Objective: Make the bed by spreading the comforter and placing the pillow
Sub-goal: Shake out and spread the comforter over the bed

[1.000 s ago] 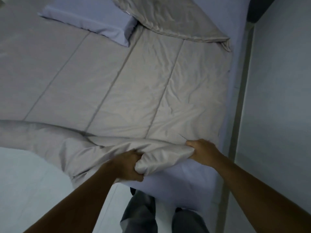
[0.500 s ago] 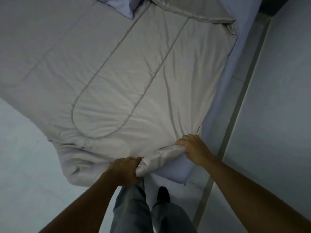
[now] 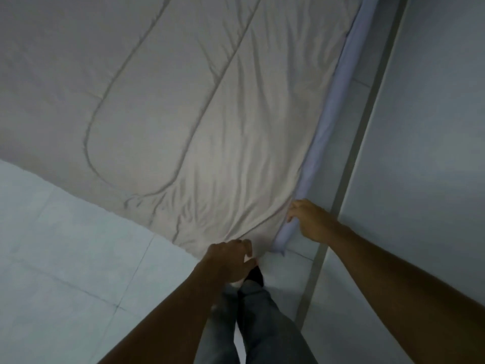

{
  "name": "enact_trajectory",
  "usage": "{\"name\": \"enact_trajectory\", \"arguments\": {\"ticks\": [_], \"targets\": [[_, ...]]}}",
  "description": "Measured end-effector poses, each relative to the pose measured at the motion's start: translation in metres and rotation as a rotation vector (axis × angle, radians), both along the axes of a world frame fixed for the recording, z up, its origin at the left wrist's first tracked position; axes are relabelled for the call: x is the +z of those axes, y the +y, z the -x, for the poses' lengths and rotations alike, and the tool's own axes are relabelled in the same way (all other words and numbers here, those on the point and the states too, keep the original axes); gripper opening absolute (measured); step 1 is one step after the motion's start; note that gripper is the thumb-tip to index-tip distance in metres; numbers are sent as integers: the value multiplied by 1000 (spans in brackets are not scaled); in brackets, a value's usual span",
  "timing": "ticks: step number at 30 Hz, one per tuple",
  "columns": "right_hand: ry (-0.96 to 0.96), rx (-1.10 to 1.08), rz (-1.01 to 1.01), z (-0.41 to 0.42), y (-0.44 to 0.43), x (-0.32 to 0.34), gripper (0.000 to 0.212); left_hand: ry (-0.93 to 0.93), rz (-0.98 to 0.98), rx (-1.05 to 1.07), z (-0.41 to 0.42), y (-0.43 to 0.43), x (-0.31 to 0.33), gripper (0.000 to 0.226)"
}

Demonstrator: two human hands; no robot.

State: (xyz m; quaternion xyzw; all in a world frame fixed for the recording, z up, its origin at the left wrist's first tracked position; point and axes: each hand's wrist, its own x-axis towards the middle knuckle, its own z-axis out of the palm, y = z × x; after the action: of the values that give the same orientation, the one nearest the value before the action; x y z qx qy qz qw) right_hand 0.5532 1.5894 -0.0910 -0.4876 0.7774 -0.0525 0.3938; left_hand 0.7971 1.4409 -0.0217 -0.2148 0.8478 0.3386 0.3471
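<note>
The beige quilted comforter [image 3: 199, 106] lies spread flat over the bed and fills most of the view. Its near corner hangs over the foot of the bed. My left hand [image 3: 228, 261] grips that corner from above, fingers curled into the fabric. My right hand [image 3: 309, 222] is at the bed's right edge, fingers curled at the comforter's side hem where it meets the lavender sheet [image 3: 333, 122]. What the right fingers hold is hidden. The pillow is out of view.
A grey wall [image 3: 425, 127] runs close along the bed's right side, with a narrow strip of floor [image 3: 351, 143] between. Pale tiled floor [image 3: 65, 258] lies left of the bed's foot. My legs [image 3: 252, 319] stand just below the corner.
The bunched near edge of the comforter has been pulled down and flattened over the foot of the bed. My head has tipped down, so pillow and folded-back top edge left the view.
</note>
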Motion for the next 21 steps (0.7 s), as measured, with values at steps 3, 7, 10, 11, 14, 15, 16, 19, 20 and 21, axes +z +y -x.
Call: {"name": "enact_trajectory", "arguments": {"ticks": [3, 7, 10, 11, 14, 15, 16, 19, 20, 21], "targets": [[11, -118, -79, -11, 17, 18, 39, 52, 29, -6, 8, -9, 0, 36], [59, -217, -113, -18, 23, 47, 38, 55, 84, -70, 22, -30, 14, 37], [70, -275, -47, -16, 19, 72, 35, 24, 75, -75, 40, -45, 37, 37], [74, -292, -23, -14, 17, 83, 34, 24, 91, -73, 47, -50, 45, 37], [85, -351, 56, -2, 12, 117, 33, 68, 132, -80, 75, -58, 73, 35], [85, -377, 90, 5, 11, 129, 32, 83, 139, -81, 87, -59, 84, 34], [86, -402, 132, 14, 9, 140, 30, 103, 145, -76, 100, -61, 94, 32], [69, -503, 275, 47, 5, 170, 27, 178, 137, -45, 147, -59, 124, 29], [55, -552, 328, 59, 4, 179, 26, 205, 118, -23, 163, -57, 131, 30], [36, -617, 378, 72, 3, 189, 24, 235, 90, 3, 181, -53, 140, 32]]}}
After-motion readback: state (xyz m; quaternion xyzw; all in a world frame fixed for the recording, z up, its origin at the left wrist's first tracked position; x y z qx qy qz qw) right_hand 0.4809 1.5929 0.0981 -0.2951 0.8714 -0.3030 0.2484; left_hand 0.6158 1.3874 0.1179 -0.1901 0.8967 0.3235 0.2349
